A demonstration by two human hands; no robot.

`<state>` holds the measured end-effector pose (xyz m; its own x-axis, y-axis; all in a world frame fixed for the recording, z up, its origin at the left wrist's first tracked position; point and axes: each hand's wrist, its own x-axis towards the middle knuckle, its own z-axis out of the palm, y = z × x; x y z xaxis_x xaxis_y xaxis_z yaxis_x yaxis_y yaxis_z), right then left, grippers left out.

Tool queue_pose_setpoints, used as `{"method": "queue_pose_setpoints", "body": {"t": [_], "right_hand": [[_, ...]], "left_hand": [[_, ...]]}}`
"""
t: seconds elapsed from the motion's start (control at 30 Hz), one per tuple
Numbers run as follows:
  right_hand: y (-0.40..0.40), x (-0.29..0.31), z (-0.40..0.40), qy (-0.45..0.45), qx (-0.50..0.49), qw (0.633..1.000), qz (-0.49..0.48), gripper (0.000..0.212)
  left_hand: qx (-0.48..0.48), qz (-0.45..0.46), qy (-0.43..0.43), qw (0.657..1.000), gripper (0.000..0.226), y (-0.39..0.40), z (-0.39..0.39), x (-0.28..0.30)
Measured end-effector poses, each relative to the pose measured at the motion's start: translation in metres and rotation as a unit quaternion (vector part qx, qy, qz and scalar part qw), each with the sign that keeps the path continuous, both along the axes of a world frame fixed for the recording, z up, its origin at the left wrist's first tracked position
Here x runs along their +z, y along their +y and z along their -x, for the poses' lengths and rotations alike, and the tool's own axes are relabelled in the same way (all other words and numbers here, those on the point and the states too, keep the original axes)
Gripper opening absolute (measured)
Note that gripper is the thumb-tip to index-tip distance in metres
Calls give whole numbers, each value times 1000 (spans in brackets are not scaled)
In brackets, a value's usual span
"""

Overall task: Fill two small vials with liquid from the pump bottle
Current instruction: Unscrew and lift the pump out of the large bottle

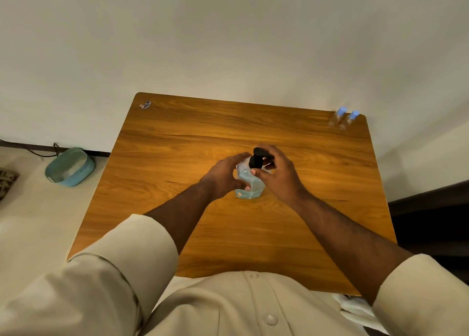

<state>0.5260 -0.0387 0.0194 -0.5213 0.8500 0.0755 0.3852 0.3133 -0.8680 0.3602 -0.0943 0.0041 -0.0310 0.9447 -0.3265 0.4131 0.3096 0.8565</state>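
Our left hand wraps the pump bottle to steady it while our right hand pinches its black pump head, probably to unlock it.

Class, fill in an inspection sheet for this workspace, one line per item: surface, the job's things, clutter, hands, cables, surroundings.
Surface: wooden table against a pale wall.
Job's things: pump bottle of bluish liquid at centre; two blue-capped vials at the far right corner, caps on.
Clutter: small scrap at the far left corner.
Hands: left hand grips the bottle's body; right hand holds the black pump head.
Cables: dark cable on the floor by the wall.
Surroundings: teal basin on the floor, left.
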Motion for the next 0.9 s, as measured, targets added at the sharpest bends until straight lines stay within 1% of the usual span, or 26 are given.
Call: {"method": "queue_pose_setpoints", "body": {"t": [0.1, 0.17, 0.23, 0.3, 0.37, 0.4, 0.47, 0.5, 0.57, 0.63, 0.7, 0.77, 0.83, 0.87, 0.9], "right_hand": [[-5, 0, -6, 41, 3, 997, 58, 56], [-8, 1, -6, 54, -13, 995, 80, 63], [-8, 4, 0, 46, -41, 995, 78, 70], [-7, 6, 7, 52, -56, 994, 77, 64], [-4, 6, 8, 76, -45, 991, 102, 56], [-3, 5, 5, 92, -36, 987, 129, 55], [-3, 4, -3, 101, -24, 979, 176, 62], [-3, 4, -4, 86, -27, 980, 176, 67], [-4, 4, -1, 33, -51, 990, 127, 77], [-6, 4, 8, 7, -73, 995, 68, 75], [-7, 4, 12, 5, -80, 996, 48, 70], [-4, 3, 8, 23, -70, 995, 63, 68], [0, 2, 2, 62, -53, 990, 117, 68], [2, 3, 1, 66, -47, 987, 140, 71], [2, 4, 2, 52, -44, 986, 151, 76]], "left_hand": [[-2, 6, 9, 1000, 94, 1, 0, 0], [-6, 11, 16, 1000, 95, 1, -1, 0], [-9, 10, 25, 1000, 95, 1, -1, 0], [-10, 10, 30, 999, 95, 2, 0, 1], [-3, 13, 31, 999, 95, 2, 1, 2], [-2, 15, 31, 999, 94, 2, 1, 3], [-5, 15, 33, 999, 92, 0, -2, 2], [-7, 14, 34, 999, 92, -1, -3, 3], [-12, 10, 34, 999, 92, -1, -4, 4], [-16, 7, 35, 999, 92, -1, -3, 5], [-14, 6, 38, 999, 92, 0, -2, 7], [-13, 9, 42, 999, 93, 3, -3, 8], [-15, 12, 40, 999, 94, 6, -3, 10], [-21, 11, 43, 999, 92, 8, -3, 11], [-28, 7, 48, 998, 89, 10, -4, 12]]}}
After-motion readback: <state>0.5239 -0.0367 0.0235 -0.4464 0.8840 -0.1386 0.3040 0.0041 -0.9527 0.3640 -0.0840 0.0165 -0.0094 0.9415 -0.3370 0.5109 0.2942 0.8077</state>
